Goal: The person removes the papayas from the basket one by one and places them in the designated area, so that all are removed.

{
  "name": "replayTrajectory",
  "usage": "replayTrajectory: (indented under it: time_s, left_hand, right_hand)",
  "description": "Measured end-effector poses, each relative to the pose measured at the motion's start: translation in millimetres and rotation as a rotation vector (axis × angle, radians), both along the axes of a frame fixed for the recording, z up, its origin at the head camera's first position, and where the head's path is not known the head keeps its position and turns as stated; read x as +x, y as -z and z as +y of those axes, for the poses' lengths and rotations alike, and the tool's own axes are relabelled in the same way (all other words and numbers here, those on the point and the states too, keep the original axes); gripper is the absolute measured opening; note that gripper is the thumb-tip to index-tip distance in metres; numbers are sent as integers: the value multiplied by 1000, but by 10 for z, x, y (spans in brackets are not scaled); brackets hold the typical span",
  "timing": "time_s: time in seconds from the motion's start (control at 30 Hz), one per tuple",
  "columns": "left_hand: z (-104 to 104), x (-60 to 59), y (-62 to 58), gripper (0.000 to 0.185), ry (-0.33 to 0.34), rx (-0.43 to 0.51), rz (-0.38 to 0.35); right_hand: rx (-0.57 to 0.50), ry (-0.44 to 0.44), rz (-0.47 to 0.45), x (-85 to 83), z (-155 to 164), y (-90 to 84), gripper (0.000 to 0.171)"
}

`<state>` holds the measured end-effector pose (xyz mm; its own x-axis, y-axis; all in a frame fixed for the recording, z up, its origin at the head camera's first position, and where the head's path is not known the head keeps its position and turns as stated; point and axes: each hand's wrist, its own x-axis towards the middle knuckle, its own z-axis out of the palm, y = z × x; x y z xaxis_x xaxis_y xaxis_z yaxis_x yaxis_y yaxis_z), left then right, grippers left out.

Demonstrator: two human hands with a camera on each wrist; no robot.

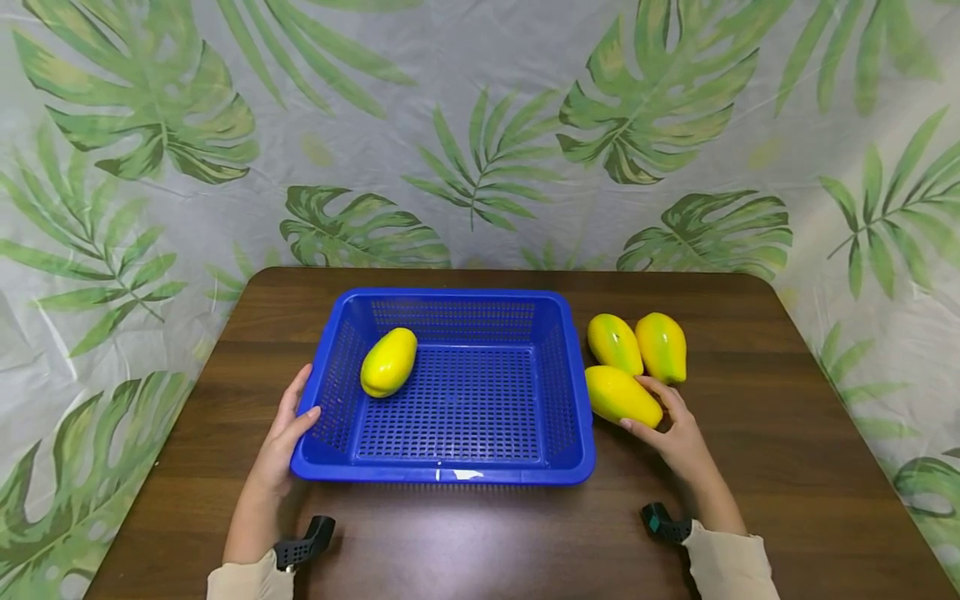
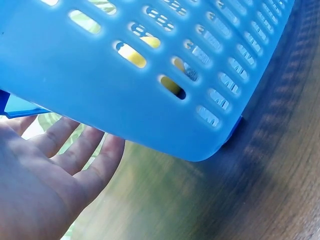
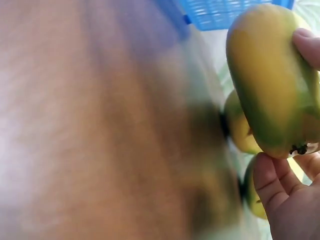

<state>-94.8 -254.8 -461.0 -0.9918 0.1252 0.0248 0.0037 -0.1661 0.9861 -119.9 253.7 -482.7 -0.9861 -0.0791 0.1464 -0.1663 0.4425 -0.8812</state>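
Head view, right hand (image 1: 675,433) grip curled round nearest mango (image 1: 622,397), left hand (image 1: 288,433) flat vs basket (image 1: 570,392) side, fingers straight

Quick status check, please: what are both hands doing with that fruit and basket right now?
Left hand rests on blue basket, one mango inside. Right hand grips nearest mango. Two more mangoes behind; nothing blocking.

No text, label, brand, number or sign can be read: not on the blue basket (image 1: 577,392), the mangoes (image 1: 388,362), or the tabletop (image 1: 750,333).
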Motion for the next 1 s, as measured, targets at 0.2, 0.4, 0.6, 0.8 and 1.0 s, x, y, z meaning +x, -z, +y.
replayTrajectory:
  time_s: [0.2,0.4,0.6,0.8,1.0]
  left_hand:
    - [-1,0,2,55,2,6,-2]
    - [-1,2,-6,55,2,-1,-6]
    - [-3,3,-13,55,2,-13,-5]
    - [-5,-1,-9,55,1,-8,-4]
    - [-1,-1,-4,55,0,-8,-8]
  right_hand:
    - [17,-3,-34,-18,83,248,62]
    - [26,-13,-48,-29,98,281,64]
    - [25,-27,-70,-18,90,260,66]
    - [16,-34,-73,-5,85,246,68]
    - [12,-40,-49,-1,82,241,69]
